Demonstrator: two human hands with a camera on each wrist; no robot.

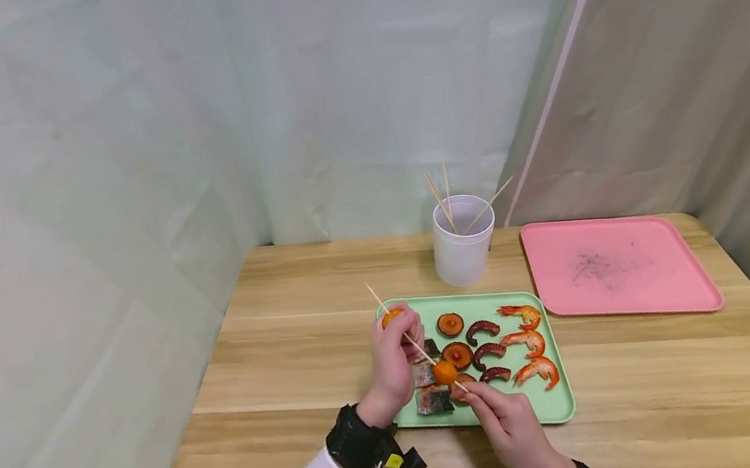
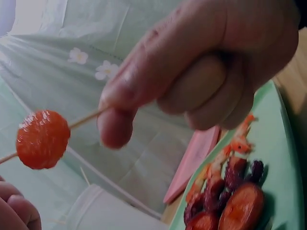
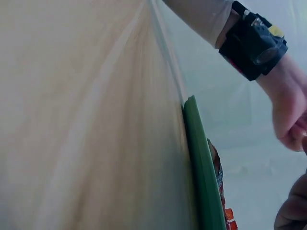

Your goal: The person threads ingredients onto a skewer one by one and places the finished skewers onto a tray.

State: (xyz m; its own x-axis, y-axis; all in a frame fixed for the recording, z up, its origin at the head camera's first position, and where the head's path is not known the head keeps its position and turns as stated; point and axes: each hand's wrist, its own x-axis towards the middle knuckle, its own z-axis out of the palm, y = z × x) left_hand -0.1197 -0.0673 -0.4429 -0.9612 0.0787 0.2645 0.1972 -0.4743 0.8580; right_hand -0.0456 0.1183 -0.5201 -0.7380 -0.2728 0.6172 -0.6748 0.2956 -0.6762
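Observation:
A thin wooden skewer (image 1: 421, 348) slants over the green tray (image 1: 412, 423), with an orange ball (image 1: 445, 372) on its lower part and a second one near its upper end, partly behind my fingers. My left hand (image 1: 392, 355) holds the skewer between the balls, its fingers curled. My right hand (image 1: 515, 426) pinches the lower end with thumb and forefinger, just below the lower ball; its other fingers are folded in the left wrist view. Under the hands lie fish pieces (image 1: 433, 401) and round mushrooms (image 1: 450, 325), some partly covered. Octopus tentacles (image 1: 482, 331) and shrimps (image 1: 535, 374) fill the tray's right side.
Behind the tray stands a white bucket (image 1: 461, 258) with a few wooden skewers leaning in it. A pink tray (image 1: 627, 266) with dark marks lies at the back right of the wooden table (image 1: 274, 336). Pale curtains (image 1: 355, 93) hang around the back and sides.

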